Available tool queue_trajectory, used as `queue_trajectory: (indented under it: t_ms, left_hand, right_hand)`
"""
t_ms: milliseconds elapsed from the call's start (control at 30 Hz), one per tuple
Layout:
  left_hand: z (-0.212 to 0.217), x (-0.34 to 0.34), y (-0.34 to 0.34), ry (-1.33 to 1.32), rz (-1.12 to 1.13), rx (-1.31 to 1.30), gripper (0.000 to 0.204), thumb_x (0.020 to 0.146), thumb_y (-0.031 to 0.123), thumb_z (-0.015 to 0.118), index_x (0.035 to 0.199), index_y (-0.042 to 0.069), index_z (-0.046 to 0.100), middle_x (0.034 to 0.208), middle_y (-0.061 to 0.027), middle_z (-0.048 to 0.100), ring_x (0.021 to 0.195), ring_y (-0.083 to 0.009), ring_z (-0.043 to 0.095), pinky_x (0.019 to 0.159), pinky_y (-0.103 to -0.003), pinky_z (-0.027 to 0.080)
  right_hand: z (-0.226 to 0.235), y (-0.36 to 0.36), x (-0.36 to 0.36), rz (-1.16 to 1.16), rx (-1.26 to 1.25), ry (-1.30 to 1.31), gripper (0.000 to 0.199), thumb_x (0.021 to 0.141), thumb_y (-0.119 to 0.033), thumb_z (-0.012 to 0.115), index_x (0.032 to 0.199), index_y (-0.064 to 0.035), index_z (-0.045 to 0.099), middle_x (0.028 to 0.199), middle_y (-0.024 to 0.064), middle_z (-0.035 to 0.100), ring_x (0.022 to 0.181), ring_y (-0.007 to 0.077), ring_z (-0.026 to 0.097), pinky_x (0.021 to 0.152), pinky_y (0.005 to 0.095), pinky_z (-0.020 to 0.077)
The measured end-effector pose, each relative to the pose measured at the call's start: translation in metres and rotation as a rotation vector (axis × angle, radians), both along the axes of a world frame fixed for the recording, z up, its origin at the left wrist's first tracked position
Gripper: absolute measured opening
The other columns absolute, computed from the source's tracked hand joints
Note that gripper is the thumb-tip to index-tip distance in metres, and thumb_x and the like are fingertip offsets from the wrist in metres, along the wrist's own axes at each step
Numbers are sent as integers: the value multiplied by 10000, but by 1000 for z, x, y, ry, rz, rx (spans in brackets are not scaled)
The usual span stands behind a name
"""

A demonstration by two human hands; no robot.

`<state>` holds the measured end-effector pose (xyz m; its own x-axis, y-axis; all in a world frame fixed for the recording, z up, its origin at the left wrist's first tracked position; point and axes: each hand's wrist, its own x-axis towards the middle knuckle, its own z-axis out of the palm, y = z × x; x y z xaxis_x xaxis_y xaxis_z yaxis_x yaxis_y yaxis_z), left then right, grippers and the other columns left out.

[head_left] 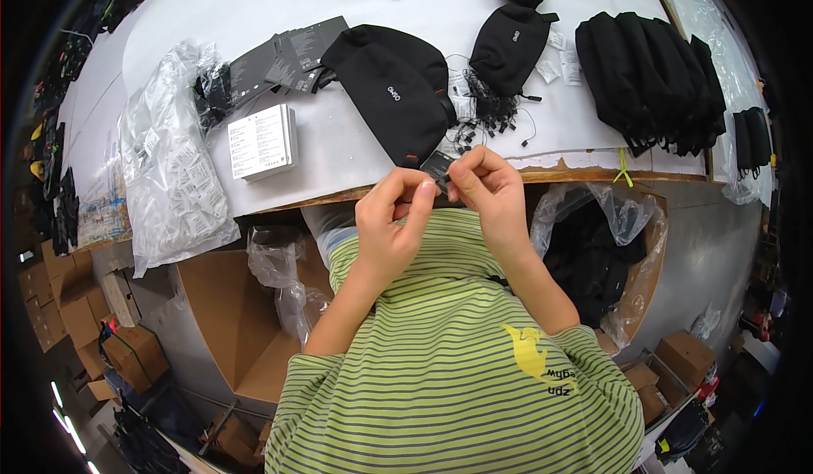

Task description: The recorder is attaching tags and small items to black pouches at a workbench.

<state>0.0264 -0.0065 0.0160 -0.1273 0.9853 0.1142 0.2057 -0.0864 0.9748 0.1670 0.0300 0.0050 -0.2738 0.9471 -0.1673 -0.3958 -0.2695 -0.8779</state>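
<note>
Card (pixel 437 164) (small, dark) sits pinched between left hand (pixel 391 216) and right hand (pixel 491 193) fingertips.

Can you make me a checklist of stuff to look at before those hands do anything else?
1. Small dark tag at the fingertips: ok, the right hand pinches it.
2. Left hand pinching the tag too: cannot tell, its fingertips are close by, but the grip is too small to see.
3. Black bag on the table: ok, it lies just beyond the hands.
4. Black cords untangled: not ok, they're bunched in a heap.
5. Dark cards in a neat pile: not ok, they're spread out and overlapping.
</note>
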Motion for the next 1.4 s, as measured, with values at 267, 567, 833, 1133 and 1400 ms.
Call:
queue_trajectory:
  t_ms: [267, 567, 833, 1133, 1400]
  left_hand:
    - [-7, 3, 2, -14, 11, 19, 95, 891, 74, 597, 858, -14, 599, 705, -26, 590, 555, -38, 468, 480, -179, 349]
    - [-10, 8, 2, -42, 51, 35, 99, 894, 81, 594, 853, -9, 598, 691, -14, 583, 530, -37, 419, 468, -187, 318]
    - [-20, -2, 7, -250, -93, -89, 104, 901, 79, 599, 935, 12, 526, 723, 2, 562, 576, -22, 434, 505, -175, 327]
    - [-33, -8, -2, -510, -140, -99, 142, 904, 84, 606, 976, 28, 497, 769, 10, 565, 669, -12, 468, 580, -170, 358]
    - [-17, -7, -13, 291, -332, 1, 113, 776, 60, 703, 854, 26, 629, 658, -24, 572, 590, -114, 541, 511, -255, 391]
  right_hand:
    - [0, -1, -7, -36, 14, -29, 163, 891, -155, 642, 788, -56, 565, 694, -10, 571, 611, 33, 502, 520, 166, 325]
    - [-1, -2, -10, -128, -9, -5, 186, 857, -138, 692, 762, -35, 570, 686, -15, 575, 608, 34, 503, 569, 178, 403]
    - [-1, -1, -4, -107, 58, -79, 191, 853, -144, 698, 764, -36, 568, 676, -27, 559, 604, 26, 484, 557, 173, 383]
    - [5, -1, -9, 49, -18, 4, 188, 870, -143, 675, 757, -45, 561, 661, -45, 526, 594, 12, 439, 534, 178, 344]
    - [-20, 61, -46, 64, 918, -1110, 404, 697, -314, 763, 969, -77, 579, 994, 78, 546, 1021, 268, 460, 916, 397, 359]
